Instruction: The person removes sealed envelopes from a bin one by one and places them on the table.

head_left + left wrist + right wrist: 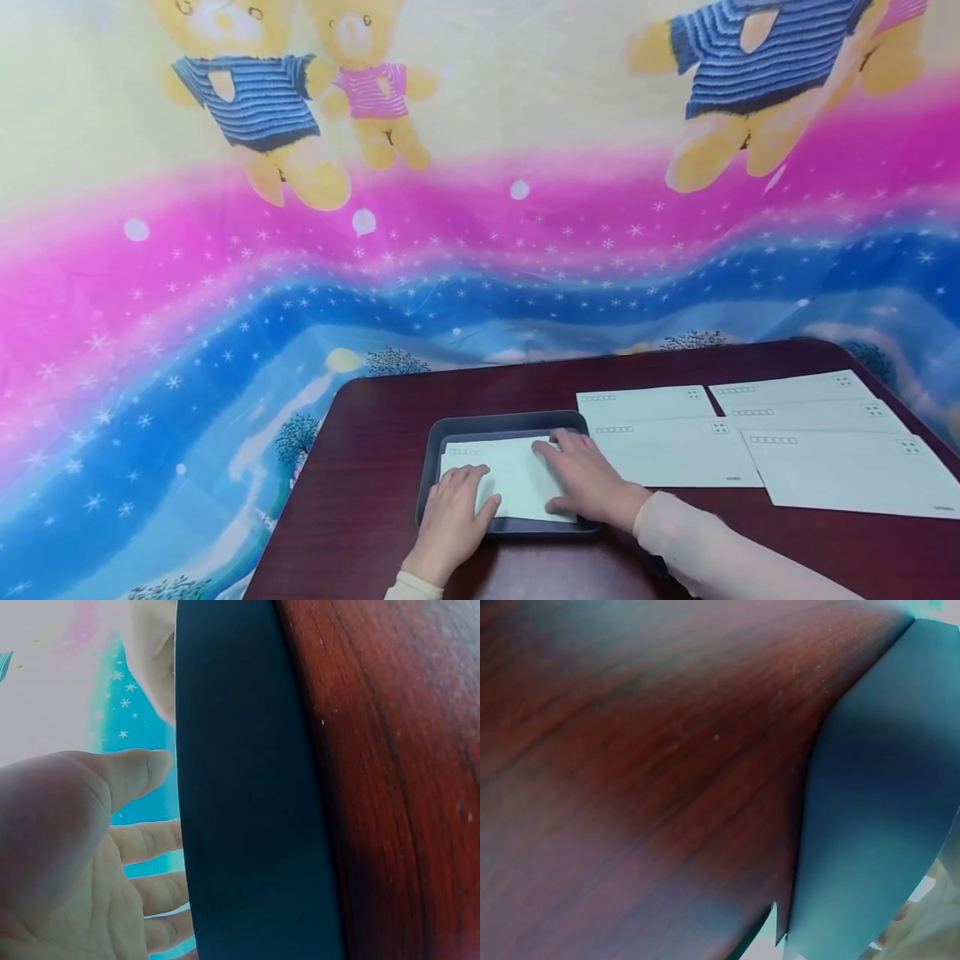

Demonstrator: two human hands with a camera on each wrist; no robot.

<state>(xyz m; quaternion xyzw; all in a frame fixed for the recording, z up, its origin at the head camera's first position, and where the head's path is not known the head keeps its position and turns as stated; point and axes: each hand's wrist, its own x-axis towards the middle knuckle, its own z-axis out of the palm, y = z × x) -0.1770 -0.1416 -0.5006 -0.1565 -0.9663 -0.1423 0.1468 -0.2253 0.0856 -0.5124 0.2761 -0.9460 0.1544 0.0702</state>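
While my left hand [455,508] and right hand [588,479] spread over the envelope [519,477] in the tray [510,419], buckling's possible.
Likely cause: uneven push.

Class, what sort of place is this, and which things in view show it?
Probably an indoor tabletop workspace, though little of the room shows: a dark table, a tray and what look like envelopes on it, and a backdrop printed with teddy bears behind.

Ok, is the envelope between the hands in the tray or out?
In: the head view shows the envelope inside the dark tray, left hand and right hand at its ends.
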